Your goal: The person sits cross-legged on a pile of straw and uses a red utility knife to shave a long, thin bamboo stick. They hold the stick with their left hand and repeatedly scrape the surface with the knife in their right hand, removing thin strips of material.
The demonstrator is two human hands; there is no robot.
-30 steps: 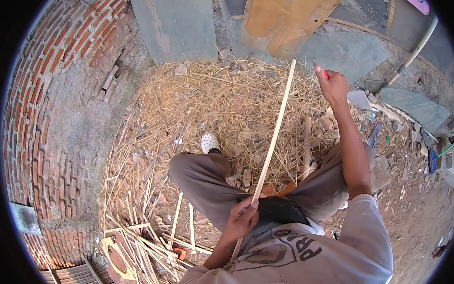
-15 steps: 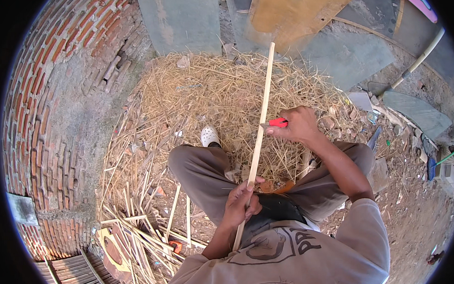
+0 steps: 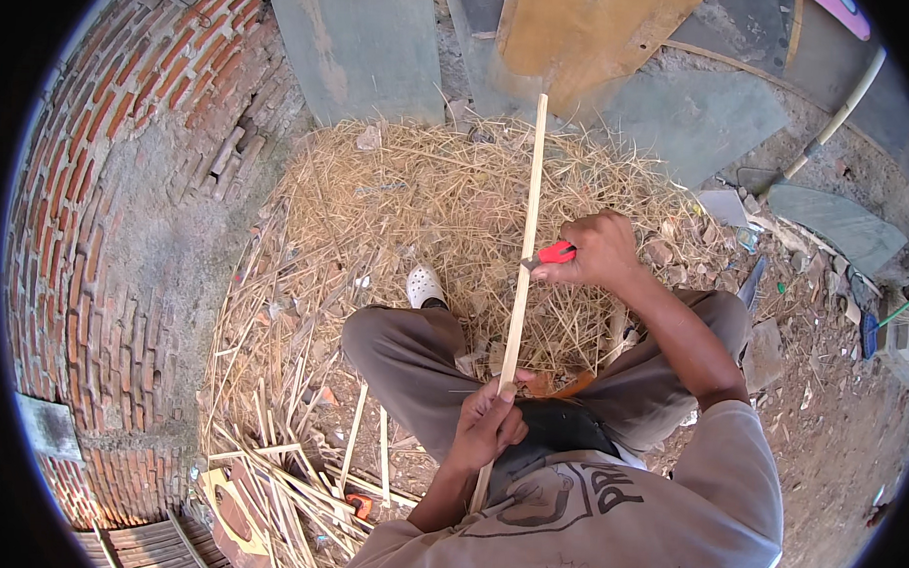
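Observation:
A long, pale wooden strip (image 3: 528, 226) slants up from my lap, its lower end against my shirt. Toward its lower part my left hand (image 3: 490, 425) is closed around it. My right hand (image 3: 598, 251) grips a red-handled utility knife (image 3: 556, 253), whose short blade rests against the strip's right edge about midway along. Beneath the strip, over my lap, lies a dark pad (image 3: 559, 431).
Wood shavings (image 3: 377, 201) cover the ground before my crossed legs. Cut strips (image 3: 307, 499) are heaped at the lower left, with an orange-handled tool (image 3: 360, 505) among them. A brick wall (image 3: 83, 301) stands left; grey boards (image 3: 358, 50) lean at the far side.
The knife blade has moved slightly down along the strip, and its handle is tilted a little more. My left hand still holds the lower part.

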